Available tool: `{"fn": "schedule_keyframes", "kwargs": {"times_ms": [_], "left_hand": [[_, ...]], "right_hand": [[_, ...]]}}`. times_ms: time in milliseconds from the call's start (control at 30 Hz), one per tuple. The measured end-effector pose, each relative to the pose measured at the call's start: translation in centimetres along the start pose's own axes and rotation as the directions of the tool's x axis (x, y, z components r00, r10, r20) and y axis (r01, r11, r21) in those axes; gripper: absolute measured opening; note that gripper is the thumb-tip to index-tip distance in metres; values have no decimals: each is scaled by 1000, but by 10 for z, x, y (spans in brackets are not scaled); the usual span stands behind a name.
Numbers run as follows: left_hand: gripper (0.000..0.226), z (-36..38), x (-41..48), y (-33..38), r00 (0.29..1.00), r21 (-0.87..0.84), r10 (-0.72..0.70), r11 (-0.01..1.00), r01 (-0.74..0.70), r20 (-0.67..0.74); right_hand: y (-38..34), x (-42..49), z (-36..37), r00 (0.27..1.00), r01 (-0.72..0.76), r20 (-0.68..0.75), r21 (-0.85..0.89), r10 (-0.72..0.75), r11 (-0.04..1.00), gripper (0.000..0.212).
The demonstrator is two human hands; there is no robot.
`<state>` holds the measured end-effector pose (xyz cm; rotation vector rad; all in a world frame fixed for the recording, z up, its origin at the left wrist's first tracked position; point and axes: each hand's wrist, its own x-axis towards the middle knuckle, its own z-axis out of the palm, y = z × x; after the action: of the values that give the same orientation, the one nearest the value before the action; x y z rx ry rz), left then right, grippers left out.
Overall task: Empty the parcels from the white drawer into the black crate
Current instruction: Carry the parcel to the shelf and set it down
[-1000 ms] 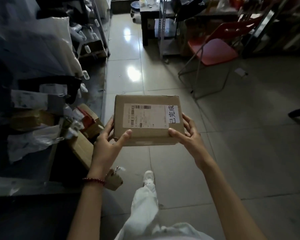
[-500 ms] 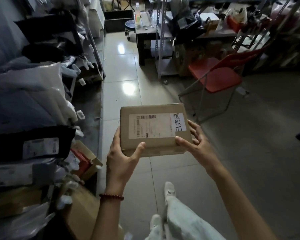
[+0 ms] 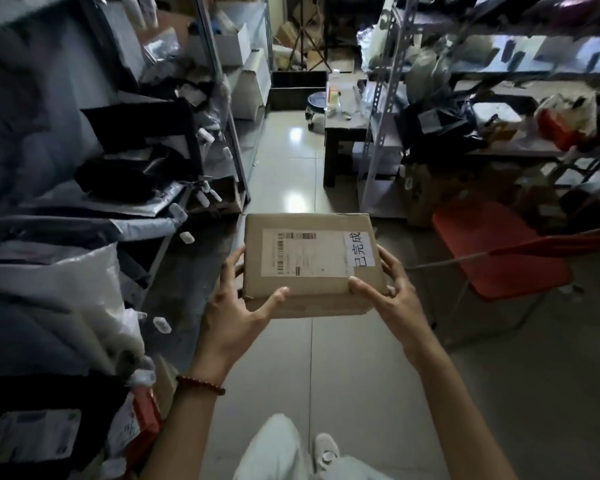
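Person, head view: both forearms are bare from the lower frame edge up to the left hand (image 3: pixel 232 317) and right hand (image 3: pixel 392 306). The left wrist carries a single-strand bracelet (image 3: pixel 200 384) of small round beads, dark reddish-brown, sitting close against the wrist just below the hand. The legs are in loose, pale off-white trousers (image 3: pixel 274 448) with soft creases. One white shoe (image 3: pixel 326 452) shows beside the trouser leg, its detail too blurred to record.
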<state>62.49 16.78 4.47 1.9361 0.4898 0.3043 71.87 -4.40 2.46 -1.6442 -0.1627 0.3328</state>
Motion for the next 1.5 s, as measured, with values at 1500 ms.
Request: {"fn": "schedule_keyframes", "kwargs": {"times_ms": [1500], "left_hand": [[55,97,944,23,987,-192,-120,977,98,-109]], "right_hand": [[-93,930,73,997,-68,-34,67,71,995,79]]}}
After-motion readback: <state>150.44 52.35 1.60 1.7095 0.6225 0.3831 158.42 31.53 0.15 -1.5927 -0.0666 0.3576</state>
